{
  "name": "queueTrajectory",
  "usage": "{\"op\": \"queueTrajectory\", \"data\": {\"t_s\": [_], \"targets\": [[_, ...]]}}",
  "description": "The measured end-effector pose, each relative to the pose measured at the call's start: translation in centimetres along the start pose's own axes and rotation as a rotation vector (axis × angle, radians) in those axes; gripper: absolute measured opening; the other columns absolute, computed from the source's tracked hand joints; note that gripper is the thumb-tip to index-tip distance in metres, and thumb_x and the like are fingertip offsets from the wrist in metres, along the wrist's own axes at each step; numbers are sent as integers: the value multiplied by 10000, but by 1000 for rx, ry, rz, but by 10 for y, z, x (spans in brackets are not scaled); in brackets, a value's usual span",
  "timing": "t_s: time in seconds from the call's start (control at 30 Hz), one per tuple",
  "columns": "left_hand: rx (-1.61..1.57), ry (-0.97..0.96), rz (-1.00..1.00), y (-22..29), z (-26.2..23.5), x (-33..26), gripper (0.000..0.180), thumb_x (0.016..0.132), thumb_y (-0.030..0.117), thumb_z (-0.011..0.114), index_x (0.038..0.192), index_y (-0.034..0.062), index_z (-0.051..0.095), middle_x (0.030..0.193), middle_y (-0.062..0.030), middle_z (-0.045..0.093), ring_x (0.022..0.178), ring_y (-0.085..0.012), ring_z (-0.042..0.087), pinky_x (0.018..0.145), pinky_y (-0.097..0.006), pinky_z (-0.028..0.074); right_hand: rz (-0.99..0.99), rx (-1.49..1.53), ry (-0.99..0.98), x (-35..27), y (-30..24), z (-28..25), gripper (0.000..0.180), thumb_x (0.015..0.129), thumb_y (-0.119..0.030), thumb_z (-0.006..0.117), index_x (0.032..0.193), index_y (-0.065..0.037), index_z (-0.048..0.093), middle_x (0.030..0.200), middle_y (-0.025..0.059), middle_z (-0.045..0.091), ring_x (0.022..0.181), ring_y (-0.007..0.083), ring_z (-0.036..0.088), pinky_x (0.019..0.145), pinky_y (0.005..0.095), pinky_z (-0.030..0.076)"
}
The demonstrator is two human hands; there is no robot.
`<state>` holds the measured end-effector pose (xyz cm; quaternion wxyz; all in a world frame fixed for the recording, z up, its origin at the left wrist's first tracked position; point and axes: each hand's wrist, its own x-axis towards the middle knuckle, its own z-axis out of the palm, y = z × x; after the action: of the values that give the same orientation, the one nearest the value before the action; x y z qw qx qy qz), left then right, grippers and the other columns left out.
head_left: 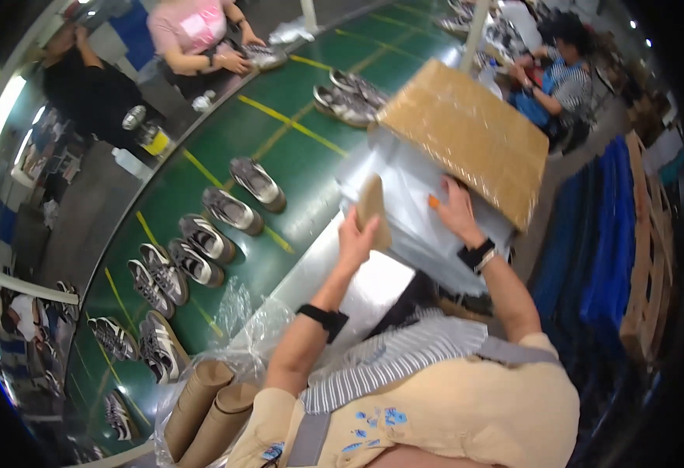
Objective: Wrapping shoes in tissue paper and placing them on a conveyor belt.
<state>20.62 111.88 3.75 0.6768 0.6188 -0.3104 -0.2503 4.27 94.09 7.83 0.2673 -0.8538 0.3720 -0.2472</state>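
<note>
My left hand (pixel 355 238) is closed round a flat tan piece with a rounded top (pixel 372 204), like stiff card, held upright. My right hand (pixel 459 212) reaches over pale, translucent sheeting (pixel 408 175) at the mouth of a cardboard box (pixel 466 129). Its thumb and fingers are apart, with something orange at the thumb tip; some fingertips are hidden by the box's edge. Clear tape covers the brown box side. On the green conveyor to the left stand several grey shoes with pale stripes (pixel 256 185).
Rolled brown card (pixel 201 398) lies in a clear plastic bag (pixel 260 327) near my left elbow. Yellow lines cross the green belt (pixel 295 156). People work across the belt and at the far right. Blue stacked material (pixel 611 234) and a wooden pallet (pixel 647 257) stand to the right.
</note>
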Motion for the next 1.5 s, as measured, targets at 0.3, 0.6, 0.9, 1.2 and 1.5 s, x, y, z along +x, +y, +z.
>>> {"op": "queueTrajectory", "data": {"t_s": [0.3, 0.6, 0.9, 1.2, 1.5], "targets": [[62, -10, -5, -3, -4, -25, 387, 860, 167, 661, 1193, 6, 548, 1015, -101, 650, 932, -164, 614, 828, -317, 497, -408, 104, -80, 13, -9, 12, 206, 676, 49, 557, 857, -7, 639, 1113, 150, 607, 966, 341, 612, 850, 382, 501], [-337, 304, 107, 49, -53, -28, 283, 866, 138, 632, 1110, 11, 565, 992, -116, 653, 891, -184, 624, 787, -332, 508, -1019, 434, -242, -11, -209, 33, 429, 608, 91, 604, 993, -88, 665, 1259, 161, 526, 1181, 338, 531, 968, 411, 458], [154, 82, 282, 105, -99, -40, 359, 860, 180, 645, 1161, 16, 538, 1019, -119, 646, 905, -214, 627, 803, -347, 508, -1134, 415, -141, -13, -282, 65, 659, 814, -187, 705, 1383, -98, 384, 1447, 209, 308, 1329, 414, 324, 1089, 492, 318], [769, -160, 520, 144, -139, -52, 437, 854, 222, 659, 1213, 21, 511, 1046, -121, 639, 920, -243, 630, 820, -361, 507, -1035, 506, 123, -23, -317, 62, 834, 744, -279, 751, 1437, -123, 315, 1441, 271, 279, 1327, 463, 288, 1068, 530, 284], [966, -423, 598, 101, -184, -102, 600, 816, 297, 686, 1300, 28, 455, 1146, -161, 595, 1033, -316, 585, 903, -405, 468, -1038, 341, -77, 8, -320, 74, 732, 649, -124, 795, 1276, -112, 418, 1123, 172, 483, 1005, 349, 543, 862, 414, 459]]}}
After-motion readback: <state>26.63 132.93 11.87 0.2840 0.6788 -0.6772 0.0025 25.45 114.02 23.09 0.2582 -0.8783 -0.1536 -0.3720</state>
